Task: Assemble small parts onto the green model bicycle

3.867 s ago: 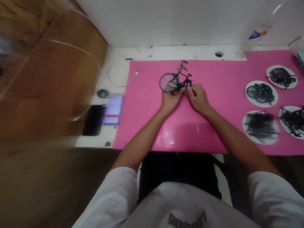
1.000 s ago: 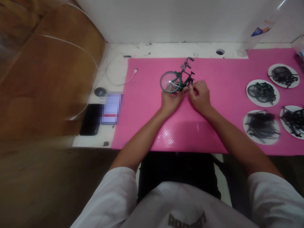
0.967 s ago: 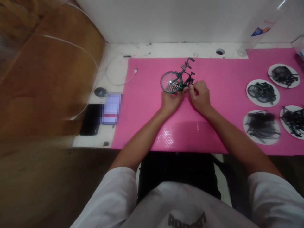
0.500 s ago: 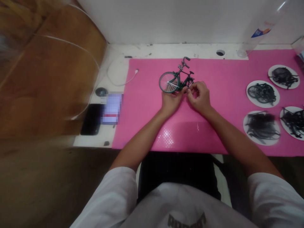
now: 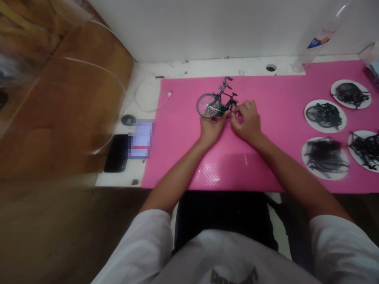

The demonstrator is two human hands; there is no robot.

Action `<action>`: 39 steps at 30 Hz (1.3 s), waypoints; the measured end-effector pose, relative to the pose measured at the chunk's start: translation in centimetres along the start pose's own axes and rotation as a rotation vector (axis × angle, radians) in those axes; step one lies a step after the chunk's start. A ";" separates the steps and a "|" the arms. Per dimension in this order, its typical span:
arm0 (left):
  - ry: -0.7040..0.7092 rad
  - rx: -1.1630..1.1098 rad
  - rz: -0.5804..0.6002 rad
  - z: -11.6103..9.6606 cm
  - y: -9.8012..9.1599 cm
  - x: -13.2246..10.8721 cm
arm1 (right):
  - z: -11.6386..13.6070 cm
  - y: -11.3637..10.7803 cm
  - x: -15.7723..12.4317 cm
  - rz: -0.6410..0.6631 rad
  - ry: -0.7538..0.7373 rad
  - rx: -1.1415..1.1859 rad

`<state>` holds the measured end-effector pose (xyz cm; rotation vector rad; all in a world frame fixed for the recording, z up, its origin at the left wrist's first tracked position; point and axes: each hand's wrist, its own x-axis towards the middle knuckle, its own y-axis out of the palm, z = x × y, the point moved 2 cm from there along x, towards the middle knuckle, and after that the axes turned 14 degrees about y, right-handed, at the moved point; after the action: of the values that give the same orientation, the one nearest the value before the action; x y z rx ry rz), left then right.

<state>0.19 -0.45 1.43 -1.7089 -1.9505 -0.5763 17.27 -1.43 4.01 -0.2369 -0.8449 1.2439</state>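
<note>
A small dark green model bicycle point(image 5: 217, 100) stands upright on the pink mat point(image 5: 266, 157), front wheel to the left, handlebars up. My left hand point(image 5: 211, 127) grips the bicycle's lower frame from below, fingers curled. My right hand point(image 5: 247, 121) is pinched at the rear of the bicycle, where the back wheel area is hidden behind my fingers. What the right fingertips hold is too small to make out.
Several white plates point(image 5: 325, 115) with dark bicycle parts sit at the right of the mat. A black phone point(image 5: 117, 153) and a small card lie at the left on the white table point(image 5: 189, 67). A white cable point(image 5: 154, 105) curls nearby. A clear bottle point(image 5: 314, 43) stands at the back right.
The bicycle has tilted and shifted slightly left between my hands; my right fingers stay pinched at its rear. The camera has moved a little.
</note>
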 end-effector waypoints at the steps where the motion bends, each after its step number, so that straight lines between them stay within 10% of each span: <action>1: -0.003 -0.009 0.003 0.1 0.0 0.0 | 0.0 0.1 0.0 0.005 0.008 0.000; 39: -0.045 -0.089 0.012 1.3 0.2 -0.2 | -1.8 1.0 0.5 0.009 0.052 0.041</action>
<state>0.36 0.21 0.32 -1.8010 -1.9704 -0.6342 17.74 -0.19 2.41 -0.2390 -0.7738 1.2570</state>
